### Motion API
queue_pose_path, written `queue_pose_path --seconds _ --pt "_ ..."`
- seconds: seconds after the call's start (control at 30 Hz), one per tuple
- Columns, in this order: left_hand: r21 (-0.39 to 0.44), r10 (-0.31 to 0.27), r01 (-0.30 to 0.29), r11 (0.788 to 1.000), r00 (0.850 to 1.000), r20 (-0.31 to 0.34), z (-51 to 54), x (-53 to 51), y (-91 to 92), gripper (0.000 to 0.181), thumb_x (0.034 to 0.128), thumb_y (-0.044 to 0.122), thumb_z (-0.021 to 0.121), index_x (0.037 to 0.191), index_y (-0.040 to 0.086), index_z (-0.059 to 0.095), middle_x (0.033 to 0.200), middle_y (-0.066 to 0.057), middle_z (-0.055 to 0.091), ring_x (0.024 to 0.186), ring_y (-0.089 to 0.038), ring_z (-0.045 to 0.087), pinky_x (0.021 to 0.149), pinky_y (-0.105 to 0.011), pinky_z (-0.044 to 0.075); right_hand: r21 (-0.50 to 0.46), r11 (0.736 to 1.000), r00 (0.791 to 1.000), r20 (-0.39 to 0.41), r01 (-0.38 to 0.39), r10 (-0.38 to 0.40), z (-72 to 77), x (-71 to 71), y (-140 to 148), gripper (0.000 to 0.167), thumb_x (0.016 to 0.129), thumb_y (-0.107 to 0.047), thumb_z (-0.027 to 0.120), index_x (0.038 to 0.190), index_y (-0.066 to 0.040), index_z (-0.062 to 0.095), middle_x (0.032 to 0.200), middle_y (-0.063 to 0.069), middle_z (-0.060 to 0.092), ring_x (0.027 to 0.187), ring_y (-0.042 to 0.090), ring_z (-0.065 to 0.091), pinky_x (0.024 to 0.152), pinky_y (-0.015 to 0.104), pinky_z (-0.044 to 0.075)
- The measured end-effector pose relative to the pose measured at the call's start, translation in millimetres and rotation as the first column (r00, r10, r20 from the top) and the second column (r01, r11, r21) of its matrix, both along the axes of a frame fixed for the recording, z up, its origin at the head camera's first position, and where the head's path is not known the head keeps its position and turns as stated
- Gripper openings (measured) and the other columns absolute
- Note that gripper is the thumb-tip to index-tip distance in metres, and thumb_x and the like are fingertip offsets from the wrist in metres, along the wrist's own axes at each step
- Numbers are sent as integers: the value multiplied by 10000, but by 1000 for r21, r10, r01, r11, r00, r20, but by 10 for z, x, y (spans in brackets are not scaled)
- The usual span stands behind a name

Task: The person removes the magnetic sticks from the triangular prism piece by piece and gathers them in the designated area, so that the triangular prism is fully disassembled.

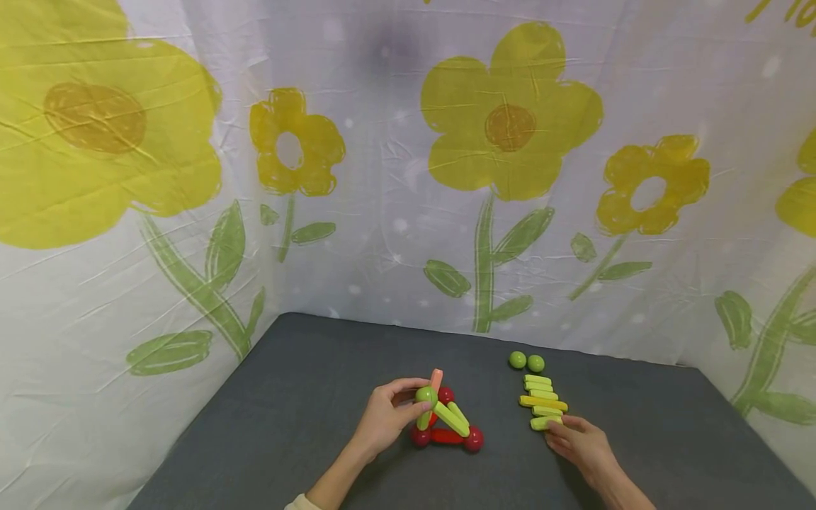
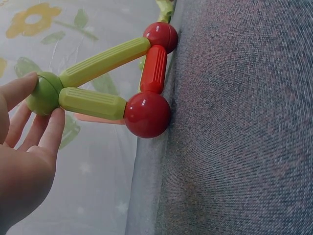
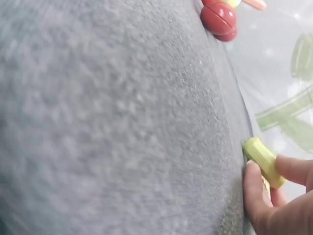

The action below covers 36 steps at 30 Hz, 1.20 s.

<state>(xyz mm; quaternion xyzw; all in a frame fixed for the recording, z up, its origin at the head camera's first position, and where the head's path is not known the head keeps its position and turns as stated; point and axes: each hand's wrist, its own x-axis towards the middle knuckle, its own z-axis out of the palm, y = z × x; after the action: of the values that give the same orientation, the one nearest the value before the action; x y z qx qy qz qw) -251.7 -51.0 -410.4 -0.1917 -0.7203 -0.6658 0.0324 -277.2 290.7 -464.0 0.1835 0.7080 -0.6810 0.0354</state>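
My left hand (image 1: 385, 419) pinches a green ball (image 1: 426, 397) at the top of a frame built from balls and rods. Yellow-green rods (image 1: 451, 419) slope from that ball down to dark red balls (image 1: 473, 438) on the table. A red rod (image 1: 448, 436) joins two of the red balls along the near side. Beyond the green ball a salmon-pink rod (image 1: 436, 379) sticks up; where it ends is partly hidden. With thumb and fingers, my right hand (image 1: 583, 446) pinches a short yellow-green rod (image 3: 265, 161) at the near end of a row.
Several short yellow-green rods (image 1: 540, 387) lie in that row, with a longer yellow rod (image 1: 543, 404) among them. Two loose green balls (image 1: 518, 360) sit behind it. A flower-printed cloth (image 1: 382, 248) hangs around the dark grey table (image 1: 306, 375).
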Motion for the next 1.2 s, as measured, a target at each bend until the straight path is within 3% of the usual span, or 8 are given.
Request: queue_pose_path --seconds 0.13,0.3,0.53,0.67,0.8,1.0,1.1,1.2 --pt "-2 -2 2 1000 1000 2 13 5 0 332 874 28 685 1171 -96 606 1141 -197 609 1091 -384 565 877 -297 501 30 999 998 52 33 -34 28 -7 37 705 896 -64 673 1363 215 225 855 140 642 714 172 656 722 345 561" --pt "0 -6 6 1000 1000 8 15 5 1 335 876 29 683 1176 -96 602 1146 -199 604 1095 -386 562 872 -293 503 50 998 997 78 24 -28 37 -18 59 689 901 -85 671 1333 256 255 798 129 658 712 173 661 726 347 561" --pt "13 -11 11 1000 1000 5 -226 -160 6 348 868 39 696 1186 -74 608 1156 -176 608 1099 -358 569 865 -298 507 -11 1000 995 99 9 -8 13 -39 113 633 913 -67 648 1305 279 291 807 126 670 731 164 665 749 335 555" --pt "8 -7 7 1000 1000 4 -294 -203 9 354 864 46 702 1190 -59 612 1157 -165 611 1092 -331 579 859 -297 510 -51 998 992 122 26 -20 6 -50 132 578 926 -29 617 1312 266 304 787 87 661 732 155 662 763 328 552" --pt "16 -5 5 1000 1000 18 -244 -169 8 346 870 49 696 1190 -53 615 1155 -160 614 1094 -323 579 867 -291 505 -70 997 994 108 26 -19 20 -47 121 498 937 25 567 1306 260 328 805 88 654 747 159 656 782 341 547" --pt "20 -9 9 1000 1000 -3 -34 -14 -5 338 870 36 692 1170 -94 605 1135 -190 614 1082 -359 577 870 -301 505 -63 997 992 122 41 -34 56 -26 107 456 943 28 546 1298 246 361 794 92 653 740 165 654 773 348 550" --pt "20 -9 9 1000 1000 0 -33 -17 -4 338 871 41 693 1172 -88 608 1138 -184 614 1085 -352 577 870 -299 504 -55 998 990 135 37 -29 71 -18 111 496 951 -2 547 1317 249 323 795 96 653 744 171 656 776 350 549" --pt "10 -1 1 1000 1000 7 -119 -90 1 335 871 45 694 1176 -70 615 1142 -172 616 1084 -340 580 868 -301 506 -47 999 990 144 20 -13 82 -14 114 536 965 -32 538 1337 250 274 805 98 647 753 173 656 786 353 546"
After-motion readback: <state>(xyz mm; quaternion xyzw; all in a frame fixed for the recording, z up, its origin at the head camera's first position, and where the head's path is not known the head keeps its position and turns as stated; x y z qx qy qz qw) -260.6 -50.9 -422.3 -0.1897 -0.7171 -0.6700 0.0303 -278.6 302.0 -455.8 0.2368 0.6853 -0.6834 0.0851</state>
